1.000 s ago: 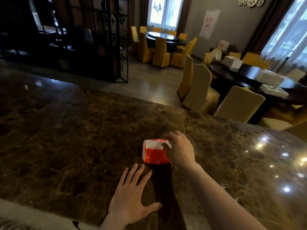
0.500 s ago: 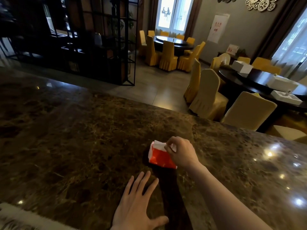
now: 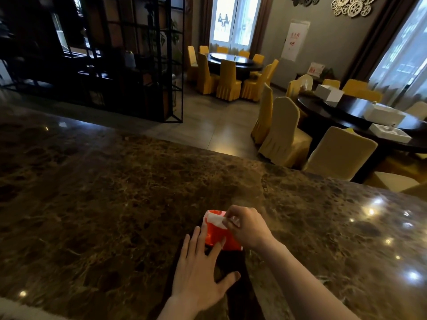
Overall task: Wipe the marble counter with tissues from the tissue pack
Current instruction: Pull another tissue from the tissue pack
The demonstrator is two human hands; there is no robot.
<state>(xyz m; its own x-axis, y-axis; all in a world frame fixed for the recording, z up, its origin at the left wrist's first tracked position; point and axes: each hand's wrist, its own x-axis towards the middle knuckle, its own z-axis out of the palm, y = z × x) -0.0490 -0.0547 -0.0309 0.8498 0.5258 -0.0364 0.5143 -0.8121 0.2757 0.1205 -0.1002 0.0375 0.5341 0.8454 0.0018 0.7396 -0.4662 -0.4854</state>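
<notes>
A small red tissue pack (image 3: pixel 218 235) lies on the brown marble counter (image 3: pixel 111 204), near its middle front. A white tissue (image 3: pixel 216 220) sticks out of the pack's top. My right hand (image 3: pixel 248 225) pinches that tissue between thumb and fingers, just right of the pack. My left hand (image 3: pixel 201 269) lies flat with fingers spread; its fingertips touch the near side of the pack.
The counter's far edge runs diagonally from left to right. Beyond it stand cream and yellow covered chairs (image 3: pixel 284 132), a dark round table (image 3: pixel 360 116) with white boxes, and a black metal shelf (image 3: pixel 129 56) at the back left.
My left hand has slid forward until its fingertips reach the pack. My right hand has shifted its pinch on the white tissue at the pack's top. The view has tilted up slightly.
</notes>
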